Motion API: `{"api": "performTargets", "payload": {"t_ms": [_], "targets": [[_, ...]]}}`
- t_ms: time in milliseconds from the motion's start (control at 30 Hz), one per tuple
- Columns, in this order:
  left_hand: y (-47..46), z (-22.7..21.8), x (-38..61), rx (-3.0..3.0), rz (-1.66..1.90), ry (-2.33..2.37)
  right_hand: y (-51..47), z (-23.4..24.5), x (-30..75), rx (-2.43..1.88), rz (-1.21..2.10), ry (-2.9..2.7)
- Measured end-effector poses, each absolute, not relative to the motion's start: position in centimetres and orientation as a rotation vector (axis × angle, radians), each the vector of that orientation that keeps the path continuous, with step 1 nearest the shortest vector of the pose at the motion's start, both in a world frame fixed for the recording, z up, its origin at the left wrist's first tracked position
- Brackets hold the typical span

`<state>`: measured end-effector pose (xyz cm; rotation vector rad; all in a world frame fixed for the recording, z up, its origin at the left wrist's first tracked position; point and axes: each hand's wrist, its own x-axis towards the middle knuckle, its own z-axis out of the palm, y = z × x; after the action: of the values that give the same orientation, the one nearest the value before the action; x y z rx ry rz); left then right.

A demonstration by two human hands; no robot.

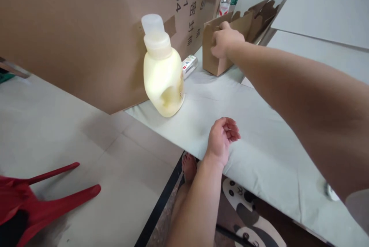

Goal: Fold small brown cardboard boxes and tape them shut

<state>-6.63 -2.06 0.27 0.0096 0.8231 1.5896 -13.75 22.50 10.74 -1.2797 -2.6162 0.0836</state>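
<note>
My right hand reaches far forward to an open brown cardboard box, its fingers curled at the near end and upper edge. Part of the fingers is hidden by the hand itself. Low over the pale table cover, my left hand rests near the front edge with loosely bent fingers and holds nothing. A yellowish jug with a side handle and a translucent cap stands upright to the left of it. Behind the jug lies a small clear pack with a white and red label.
A large printed carton rises along the back left. Two plastic bottles stand behind the cardboard box, one with a white cap. The covered table has its edge above a panda-patterned mat. Red chair legs show at lower left.
</note>
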Motion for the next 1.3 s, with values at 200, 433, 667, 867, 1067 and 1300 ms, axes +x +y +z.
{"api": "performTargets", "payload": {"t_ms": [200,433,667,867,1067,1300], "targets": [[-2.9,0.6,-6.9,0.036,1.622,0.811,22.0,10.8,-11.0,-1.210,0.064,-2.599],[-3.2,0.2,-7.5,-0.113,2.033,1.171,13.5,11.1,-0.6,-1.043,0.141,-2.337],[-3.4,-0.4,-7.1,0.335,2.251,1.422,0.5,8.0,17.7,-0.964,-0.030,-1.902],[-3.0,1.0,-2.0,1.021,1.929,0.975,-2.6,2.6,24.1,-1.124,0.386,-1.551],[-1.5,0.9,0.8,1.130,1.891,1.041,-2.0,-0.5,26.1,-1.141,0.605,-1.522],[-0.5,0.6,2.7,1.275,1.782,1.187,-2.7,-0.3,27.0,-1.229,0.391,-1.464]]}}
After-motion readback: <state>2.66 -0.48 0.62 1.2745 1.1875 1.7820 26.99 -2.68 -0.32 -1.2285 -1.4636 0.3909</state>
